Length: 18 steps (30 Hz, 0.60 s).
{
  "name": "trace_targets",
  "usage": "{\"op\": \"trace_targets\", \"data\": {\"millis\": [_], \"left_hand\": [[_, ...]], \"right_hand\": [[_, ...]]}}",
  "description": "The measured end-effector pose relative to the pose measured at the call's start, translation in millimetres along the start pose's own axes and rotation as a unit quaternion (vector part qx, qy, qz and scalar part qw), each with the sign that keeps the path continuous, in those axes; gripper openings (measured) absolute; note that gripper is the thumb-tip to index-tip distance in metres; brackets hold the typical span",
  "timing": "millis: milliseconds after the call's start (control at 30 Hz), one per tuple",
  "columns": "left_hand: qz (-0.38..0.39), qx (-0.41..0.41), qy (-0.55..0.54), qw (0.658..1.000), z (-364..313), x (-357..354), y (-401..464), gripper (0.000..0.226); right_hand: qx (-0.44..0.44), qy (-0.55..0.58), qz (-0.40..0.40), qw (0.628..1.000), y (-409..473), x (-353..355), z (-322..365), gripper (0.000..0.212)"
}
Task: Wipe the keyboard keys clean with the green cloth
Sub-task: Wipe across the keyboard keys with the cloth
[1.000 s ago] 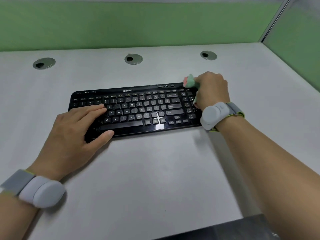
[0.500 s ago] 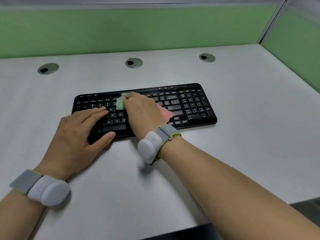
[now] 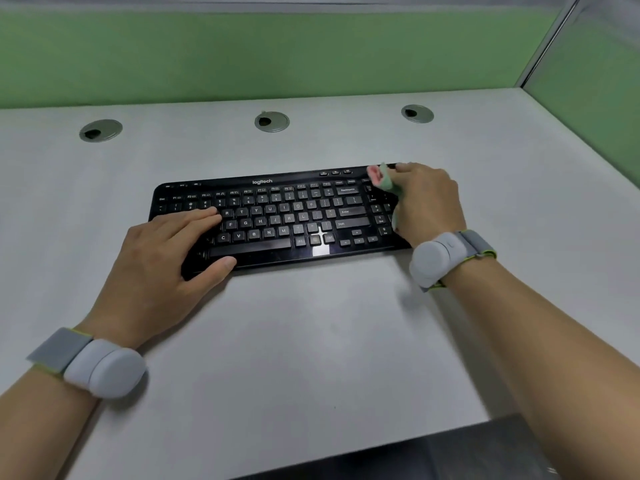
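Observation:
A black keyboard lies across the middle of the grey desk. My left hand rests flat on its left end, fingers spread over the keys and thumb against the front edge. My right hand sits over the number pad at the right end, closed around the green cloth. Only a bunched bit of the cloth, green with a pink patch, sticks out beside my fingers at the keyboard's top right corner. The rest is hidden under my palm.
The grey desk has three round cable grommets along its back. Green partition walls close the back and right sides. A dark edge runs below the desk's front. Both wrists carry grey bands.
My right hand swept with the cloth from the keyboard's right end to its left-middle keys, then back to the right end over the number pad. My left hand stayed on the left end.

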<state>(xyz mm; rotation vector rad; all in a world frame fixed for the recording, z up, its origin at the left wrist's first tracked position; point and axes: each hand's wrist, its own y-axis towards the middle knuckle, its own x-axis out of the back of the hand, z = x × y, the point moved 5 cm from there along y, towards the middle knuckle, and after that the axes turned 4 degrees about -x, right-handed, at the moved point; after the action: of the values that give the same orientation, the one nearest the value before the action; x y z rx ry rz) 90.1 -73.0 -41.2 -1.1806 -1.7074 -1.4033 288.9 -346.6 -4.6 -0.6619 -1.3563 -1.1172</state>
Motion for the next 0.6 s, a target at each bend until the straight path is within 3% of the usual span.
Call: {"op": "trace_targets", "data": {"millis": [233, 400, 600], "left_hand": [[0.001, 0.005, -0.002, 1.000, 0, 2, -2, 0.060], [0.000, 0.002, 0.002, 1.000, -2, 2, 0, 0.060], [0.004, 0.016, 0.011, 1.000, -5, 3, -1, 0.062]], "right_hand": [[-0.027, 0.013, -0.036, 0.999, -11, -12, 22, 0.039], [0.039, 0.079, -0.047, 0.995, -34, -16, 73, 0.047], [0.100, 0.129, -0.028, 0.986, -54, -22, 152, 0.043]]}}
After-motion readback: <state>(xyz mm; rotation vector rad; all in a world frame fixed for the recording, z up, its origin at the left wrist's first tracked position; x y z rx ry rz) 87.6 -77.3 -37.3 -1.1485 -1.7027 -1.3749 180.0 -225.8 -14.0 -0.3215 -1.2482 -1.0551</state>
